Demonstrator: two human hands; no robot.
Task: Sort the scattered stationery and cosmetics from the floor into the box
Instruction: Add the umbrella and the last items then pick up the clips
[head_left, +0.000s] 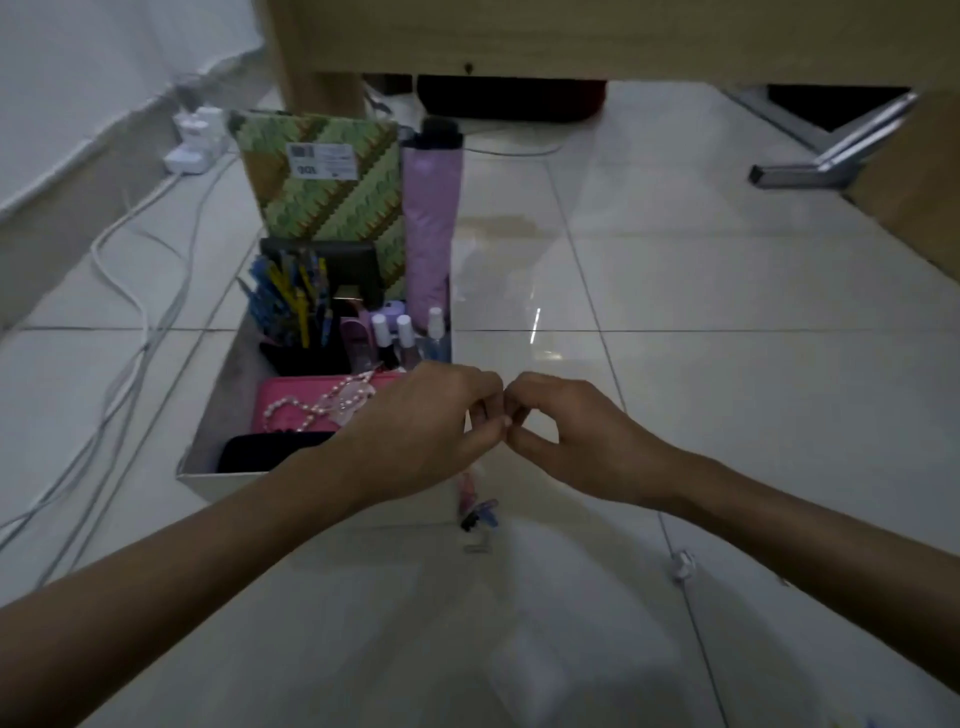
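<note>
We have both hands up together just over the near right corner of the box. Our left hand and right hand meet fingertip to fingertip, each pinched shut, and a thin clear packet of small coloured bits appears to hang down between them. Which hand carries it, we cannot tell; the pinch itself is too small to read.

The box is already well stocked. At its far end stand a green patterned book and a lilac folded umbrella. Nearer us come a cup of pens and a row of little white-capped bottles. Closest of all lie a pink case, with a bead string draped over it, and a dark pouch. Loose on the tiles right of the box sits one small pale object, so we judge the job nearly done.

Now, the risks. The packet dangles outside the box's near wall, so letting go here would drop it on the floor, not in. It looks flimsy and may be open at the top, so a tilt could spill the pieces. Our left wrist hovers close above the bead string and the bottles; a careless sweep could snag the beads or topple a bottle. The white cables left of the box lie well clear.
</note>
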